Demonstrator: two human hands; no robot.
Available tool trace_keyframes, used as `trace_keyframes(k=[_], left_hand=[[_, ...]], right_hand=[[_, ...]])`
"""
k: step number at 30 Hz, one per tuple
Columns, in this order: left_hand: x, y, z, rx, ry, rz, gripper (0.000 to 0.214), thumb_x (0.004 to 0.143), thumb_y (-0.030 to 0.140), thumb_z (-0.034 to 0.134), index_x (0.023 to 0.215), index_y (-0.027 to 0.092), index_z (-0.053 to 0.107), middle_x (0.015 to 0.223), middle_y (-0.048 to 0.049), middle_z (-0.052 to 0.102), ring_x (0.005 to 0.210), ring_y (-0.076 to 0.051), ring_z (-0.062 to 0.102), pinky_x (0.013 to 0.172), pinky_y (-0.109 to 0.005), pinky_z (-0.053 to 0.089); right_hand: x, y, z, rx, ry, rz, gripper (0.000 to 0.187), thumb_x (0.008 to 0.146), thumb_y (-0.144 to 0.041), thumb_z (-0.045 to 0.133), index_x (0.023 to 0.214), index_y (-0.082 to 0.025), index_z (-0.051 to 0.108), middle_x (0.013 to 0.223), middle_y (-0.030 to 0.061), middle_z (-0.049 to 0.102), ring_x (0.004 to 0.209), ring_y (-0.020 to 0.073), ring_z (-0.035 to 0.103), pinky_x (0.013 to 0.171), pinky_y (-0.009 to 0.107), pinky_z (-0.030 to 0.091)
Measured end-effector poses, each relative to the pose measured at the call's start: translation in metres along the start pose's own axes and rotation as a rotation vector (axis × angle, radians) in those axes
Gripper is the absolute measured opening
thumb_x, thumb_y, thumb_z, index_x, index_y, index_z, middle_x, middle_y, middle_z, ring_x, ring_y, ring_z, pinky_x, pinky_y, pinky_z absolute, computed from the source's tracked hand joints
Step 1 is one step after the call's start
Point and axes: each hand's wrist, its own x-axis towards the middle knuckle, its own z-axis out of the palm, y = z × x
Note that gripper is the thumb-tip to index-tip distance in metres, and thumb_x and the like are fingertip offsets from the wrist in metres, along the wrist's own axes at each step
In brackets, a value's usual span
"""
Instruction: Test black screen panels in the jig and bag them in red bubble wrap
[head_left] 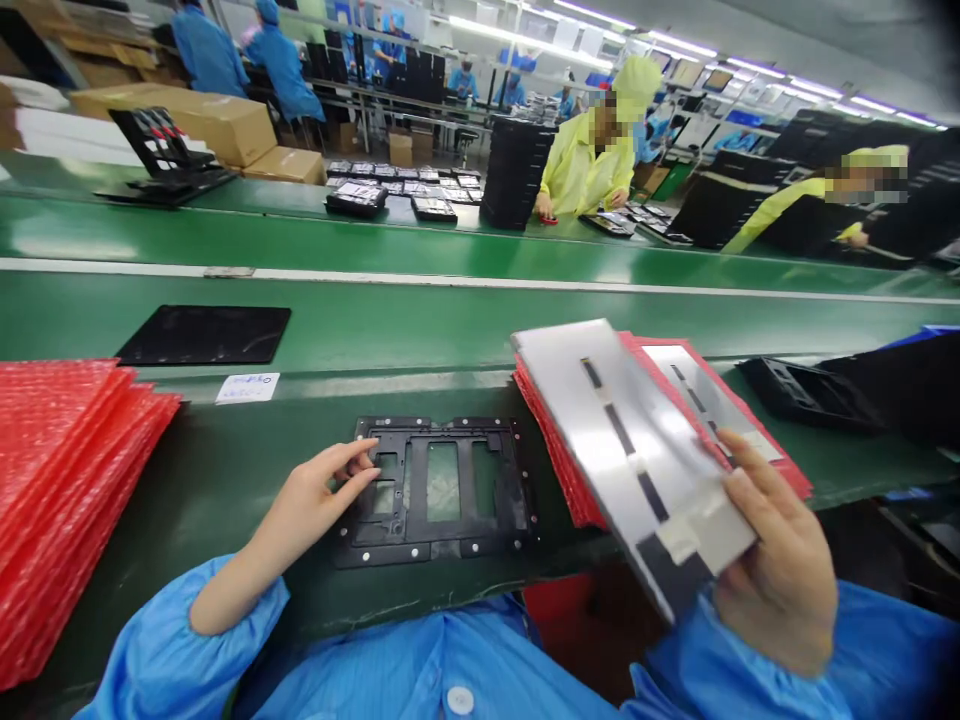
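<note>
My right hand grips a silvery LCD panel by its right edge. The panel is tilted in the air, its metal back facing me with a dark strip down the middle and tape at the lower end. In front of me a black plastic frame with rectangular openings and round pale dots along its border lies on the green bench. At the frame's left side is my left hand, thumb and forefinger apart over its edge; whether they touch it I cannot tell. Behind the held panel, a similar panel rests on red bubble-wrap sleeves.
A stack of red bubble-wrap sleeves stands at the left. A black flat plate and a handwritten label lie beyond. Black trays sit at the right. Across the green line, a person in yellow works beside stacked black trays.
</note>
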Motion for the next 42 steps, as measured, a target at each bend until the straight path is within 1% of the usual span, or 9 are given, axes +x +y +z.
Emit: trace_keyframes(k=[3, 6, 10, 14, 18, 21, 26, 31, 42], left_hand=[[0.000, 0.014, -0.006, -0.279, 0.012, -0.079, 0.067, 0.083, 0.043, 0.067, 0.144, 0.028, 0.044, 0.110, -0.0071, 0.069, 0.096, -0.022, 0.066, 0.086, -0.036, 0.054], [-0.002, 0.024, -0.015, -0.541, 0.076, -0.002, 0.095, 0.073, 0.049, 0.076, 0.153, 0.036, 0.027, 0.139, -0.0116, 0.057, 0.123, -0.029, 0.057, 0.098, -0.043, 0.050], [-0.011, 0.027, -0.029, -0.738, -0.064, -0.056, 0.056, 0.079, 0.054, 0.068, 0.132, 0.034, 0.061, 0.118, -0.0102, 0.072, 0.101, -0.031, 0.070, 0.082, -0.045, 0.058], [-0.011, 0.021, -0.029, -0.588, -0.074, -0.252, 0.030, 0.070, 0.049, 0.079, 0.077, 0.019, 0.077, 0.075, -0.0080, 0.075, 0.071, -0.027, 0.070, 0.067, -0.037, 0.057], [-0.001, 0.016, -0.006, -0.626, -0.009, -0.466, 0.041, 0.073, 0.054, 0.074, 0.085, 0.015, 0.074, 0.080, -0.0071, 0.075, 0.074, -0.025, 0.068, 0.065, -0.033, 0.054], [0.004, 0.010, 0.009, -0.735, -0.076, -0.459, 0.044, 0.077, 0.049, 0.073, 0.103, 0.013, 0.070, 0.098, -0.0094, 0.074, 0.091, -0.025, 0.068, 0.079, -0.034, 0.053], [0.000, -0.007, 0.021, -0.728, -0.093, -0.373, 0.061, 0.086, 0.043, 0.062, 0.137, 0.016, 0.043, 0.086, -0.0039, 0.069, 0.080, -0.019, 0.065, 0.073, -0.031, 0.050], [-0.003, -0.022, 0.029, -0.182, 0.073, -0.208, 0.045, 0.082, 0.035, 0.065, 0.122, 0.014, 0.059, 0.094, -0.0042, 0.059, 0.073, -0.015, 0.055, 0.075, -0.032, 0.046], [-0.004, -0.024, 0.028, -0.077, 0.045, -0.200, 0.036, 0.082, 0.032, 0.068, 0.113, 0.016, 0.061, 0.092, -0.0013, 0.054, 0.068, -0.013, 0.050, 0.070, -0.029, 0.045]], right_hand=[[-0.036, -0.001, 0.030, 0.170, -0.215, 0.262, 0.030, 0.066, -0.048, 0.077, 0.088, -0.028, 0.076, 0.078, 0.0046, 0.071, 0.050, 0.0174, 0.056, 0.040, 0.028, 0.042], [-0.060, 0.015, 0.065, 0.247, -0.523, 0.485, 0.028, 0.060, -0.045, 0.083, 0.075, -0.022, 0.077, 0.075, 0.0058, 0.073, 0.060, 0.0180, 0.062, 0.049, 0.026, 0.048], [-0.074, 0.042, 0.097, 0.389, -0.866, 0.722, 0.038, 0.069, -0.054, 0.078, 0.086, -0.021, 0.076, 0.076, 0.0047, 0.074, 0.059, 0.0151, 0.066, 0.048, 0.021, 0.047], [-0.066, 0.061, 0.104, 0.374, -1.341, 0.698, 0.096, 0.063, -0.098, 0.032, 0.081, -0.013, 0.074, 0.056, 0.0098, 0.068, 0.038, 0.0171, 0.058, 0.037, 0.026, 0.041], [-0.055, 0.072, 0.114, 0.170, -0.892, 0.236, 0.082, 0.075, -0.088, 0.040, 0.100, -0.017, 0.073, 0.091, 0.0134, 0.076, 0.080, 0.0243, 0.071, 0.077, 0.036, 0.056], [-0.053, 0.078, 0.126, -0.033, -0.627, -0.037, 0.074, 0.078, -0.063, 0.067, 0.138, -0.020, 0.053, 0.132, 0.0126, 0.064, 0.120, 0.0284, 0.061, 0.107, 0.045, 0.044], [-0.047, 0.089, 0.133, -0.209, -0.544, -0.067, 0.086, 0.080, -0.055, 0.068, 0.150, -0.017, 0.038, 0.129, 0.0138, 0.066, 0.120, 0.0297, 0.062, 0.108, 0.046, 0.044], [-0.042, 0.095, 0.133, -0.308, -0.527, -0.104, 0.082, 0.080, -0.057, 0.067, 0.149, -0.022, 0.040, 0.135, 0.0106, 0.062, 0.124, 0.0290, 0.059, 0.109, 0.045, 0.042], [-0.041, 0.107, 0.132, -0.335, -0.525, -0.124, 0.086, 0.079, -0.057, 0.068, 0.151, -0.022, 0.037, 0.137, 0.0101, 0.061, 0.125, 0.0286, 0.059, 0.109, 0.043, 0.042]])
